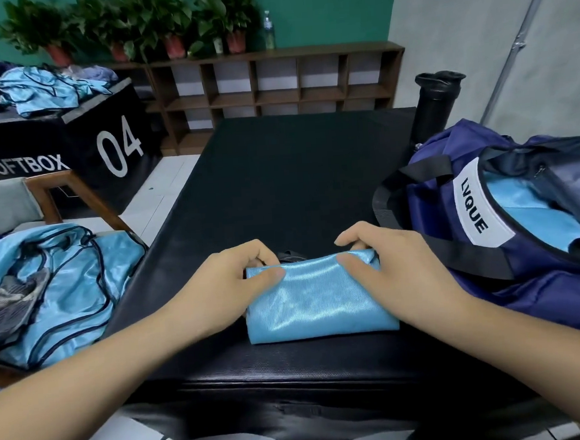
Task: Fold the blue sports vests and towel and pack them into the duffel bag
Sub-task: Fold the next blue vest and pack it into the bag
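Both forearms reach in from the near edge. Left hand [238, 285] and right hand [400, 268] each pinch a far corner of the folded blue vest [319, 309], thumbs on top, on the black tabletop [279, 186]. Just right lies the open navy duffel bag [484, 275], blue fabric inside; unfolded vests [63, 290] heap at left.

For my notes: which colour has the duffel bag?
The duffel bag is navy blue with black straps; head view.

Folded vest [316, 304]: glossy, finely ribbed cloth. Counter [278, 172]: matt black, textured padding. Duffel bag [540, 281]: smooth woven navy fabric. Shelf [273, 97] at 12 o'clock: dark wood.
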Tool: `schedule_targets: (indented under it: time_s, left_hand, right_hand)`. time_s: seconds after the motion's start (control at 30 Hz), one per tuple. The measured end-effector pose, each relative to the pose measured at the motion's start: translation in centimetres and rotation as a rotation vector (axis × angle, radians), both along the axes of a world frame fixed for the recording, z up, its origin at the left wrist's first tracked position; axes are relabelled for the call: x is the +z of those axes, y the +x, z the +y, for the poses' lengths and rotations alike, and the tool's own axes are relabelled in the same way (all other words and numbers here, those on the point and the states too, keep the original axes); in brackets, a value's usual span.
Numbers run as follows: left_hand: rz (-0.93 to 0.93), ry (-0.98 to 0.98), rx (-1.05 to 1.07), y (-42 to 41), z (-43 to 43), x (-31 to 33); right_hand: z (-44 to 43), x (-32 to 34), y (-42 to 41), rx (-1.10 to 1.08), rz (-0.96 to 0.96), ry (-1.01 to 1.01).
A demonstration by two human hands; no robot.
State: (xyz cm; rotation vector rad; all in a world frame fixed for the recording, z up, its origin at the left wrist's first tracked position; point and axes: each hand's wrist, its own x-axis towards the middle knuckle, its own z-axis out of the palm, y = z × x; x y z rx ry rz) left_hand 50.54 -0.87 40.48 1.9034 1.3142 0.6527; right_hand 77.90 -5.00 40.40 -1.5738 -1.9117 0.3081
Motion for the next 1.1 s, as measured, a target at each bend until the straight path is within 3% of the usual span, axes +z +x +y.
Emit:
schedule_targets:
  time_s: [0.1, 0.2, 0.4, 0.63, 0.77, 1.1]
  left_hand:
    - [0.097, 0.134, -0.001, 0.2, 0.1, -0.1]
    - [0.158, 0.218, -0.015, 0.2, 0.6, -0.5]
    - [0.185, 0.238, -0.05, 0.3, 1.8, -1.3]
    - [0.161, 0.222, -0.083, 0.6, 2.6, -1.5]
    - [0.145, 0.195, -0.073, 0.6, 3.0, -1.2]
    - [0.077, 0.144, -0.091, -0.2, 3.2, -1.0]
  right_hand:
    - [0.4, -0.3, 0.0, 0.024, -0.235, 0.078]
    - [1.0, -0.2, 0.0, 0.097, -0.343, 0.123]
    - [3.1, 2.2, -1.5, 0.249, -0.258, -0.23]
    - [6.4, 4.1, -3.5, 0.316, -0.397, -0.529]
    - [7.5, 4.3, -4.2, 0.307, -0.441, -0.622]
    - [8.2, 4.0, -5.1, 0.354, -0.339, -0.905]
